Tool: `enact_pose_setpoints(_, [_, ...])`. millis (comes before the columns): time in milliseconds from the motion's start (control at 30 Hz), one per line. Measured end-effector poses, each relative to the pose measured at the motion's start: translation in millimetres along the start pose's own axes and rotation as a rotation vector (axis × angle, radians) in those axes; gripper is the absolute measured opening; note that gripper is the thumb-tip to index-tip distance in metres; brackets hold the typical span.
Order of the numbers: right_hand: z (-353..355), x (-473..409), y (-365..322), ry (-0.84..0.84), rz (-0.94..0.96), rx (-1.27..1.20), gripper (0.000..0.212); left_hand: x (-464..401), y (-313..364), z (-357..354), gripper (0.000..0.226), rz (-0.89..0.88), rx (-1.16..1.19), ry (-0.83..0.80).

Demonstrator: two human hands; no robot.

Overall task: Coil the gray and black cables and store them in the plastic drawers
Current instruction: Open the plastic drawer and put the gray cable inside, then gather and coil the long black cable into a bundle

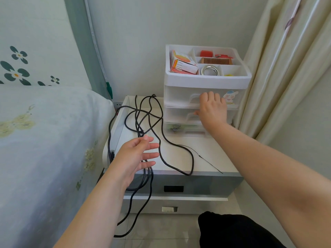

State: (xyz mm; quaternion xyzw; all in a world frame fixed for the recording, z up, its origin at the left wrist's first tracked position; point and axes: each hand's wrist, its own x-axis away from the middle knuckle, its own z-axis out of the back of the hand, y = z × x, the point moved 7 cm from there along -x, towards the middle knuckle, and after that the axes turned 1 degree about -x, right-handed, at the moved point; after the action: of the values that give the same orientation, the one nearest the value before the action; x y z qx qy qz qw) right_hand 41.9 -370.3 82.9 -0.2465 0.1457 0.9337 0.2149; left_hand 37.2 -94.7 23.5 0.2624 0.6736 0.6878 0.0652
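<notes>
Right hand (212,109) is curling on the middle drawer (180,114) handle at 1 o'clock, left hand (138,154) is hovering spread over the black cable (176,159) sprawling uncoiled on the nightstand (211,154). Coiling's probably up next.

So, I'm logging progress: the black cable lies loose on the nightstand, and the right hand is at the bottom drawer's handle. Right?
Not quite. In the head view the right hand is at the top drawer handle, not the bottom one. The black cable does lie loose on the nightstand.
</notes>
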Motion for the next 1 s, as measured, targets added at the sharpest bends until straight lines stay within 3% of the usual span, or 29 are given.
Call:
enact_pose_setpoints(133, [-6, 4, 1, -0.023, 0.002, 0.085, 0.038, -2, 0, 3, 0.025, -0.006, -0.014, 0.023])
enact_pose_setpoints(267, [-11, 15, -8, -0.124, 0.005, -0.053, 0.012, -3, 2, 14, 0.023, -0.018, -0.070, 0.064])
enact_pose_setpoints(433, [5, 65, -88, -0.383, 0.091, -0.535, 0.024, -8, 7, 43, 0.021, -0.099, -0.273, 0.207])
enact_pose_setpoints(600, [-3, 108, -154, -0.637, 0.173, -0.633, 0.053, -12, 2, 74, 0.011, -0.160, -0.677, 0.327])
enact_pose_setpoints(700, [-21, 106, -174, -0.762, 0.021, -0.686, 0.078, -12, -1, 88, 0.019, -0.166, -0.800, 0.358])
enact_pose_setpoints(833, [-44, 105, -183, -0.867, -0.387, -0.866, 0.101, -13, -4, 102, 0.038, -0.143, -0.735, 0.407])
enact_pose_setpoints(900, [-50, 109, -188, -0.887, -0.545, -1.000, 0.094, -16, -16, 107, 0.047, -0.024, -0.633, 0.370])
enact_pose_setpoints(1000, [-43, 113, -197, -0.887, -0.619, -1.195, 0.063, -21, -36, 106, 0.061, 0.155, -0.507, 0.257])
